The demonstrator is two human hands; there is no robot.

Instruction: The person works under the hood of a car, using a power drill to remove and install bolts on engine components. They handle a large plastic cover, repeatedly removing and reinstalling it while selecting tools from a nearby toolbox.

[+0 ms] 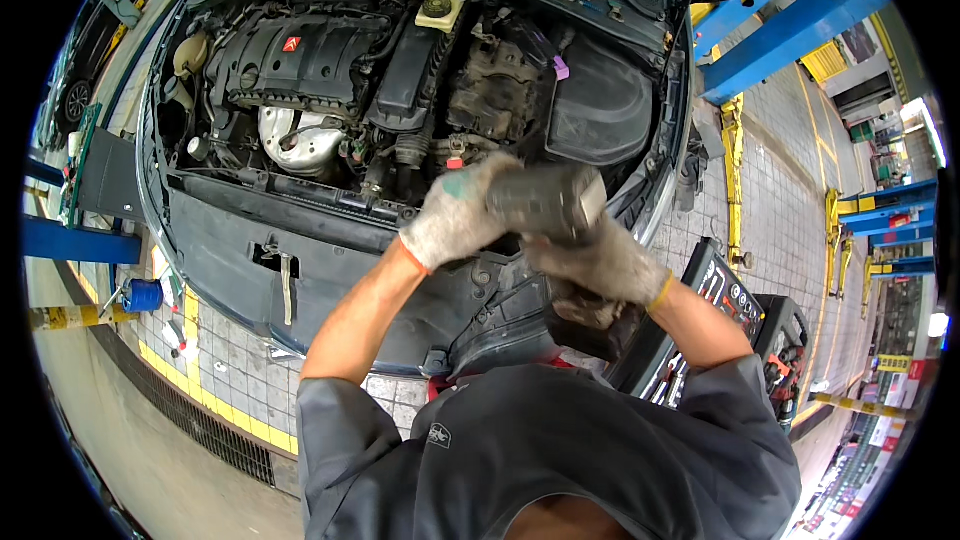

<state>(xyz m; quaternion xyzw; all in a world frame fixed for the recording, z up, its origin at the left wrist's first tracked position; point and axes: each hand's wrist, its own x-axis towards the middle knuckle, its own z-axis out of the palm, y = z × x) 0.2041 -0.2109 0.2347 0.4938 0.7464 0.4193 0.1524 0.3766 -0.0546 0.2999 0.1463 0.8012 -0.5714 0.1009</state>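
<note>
Both hands wear pale knit work gloves and are raised over the front edge of a car's open engine bay. Between them is a dark, bulky power tool, blurred by motion, its rounded end toward the right. My left hand closes around its left part; a green patch shows on that glove. Just under the body, my right hand is closed on the tool, with its grip mostly hidden. What the tool's working end meets cannot be seen. Beyond the hands lie the engine cover and a grimy metal housing.
A black box-shaped cover fills the bay's right side. Dark front trim spans the near edge. An open tool case with sockets stands at my right, beside a dark box. Blue lift arms reach in from the right.
</note>
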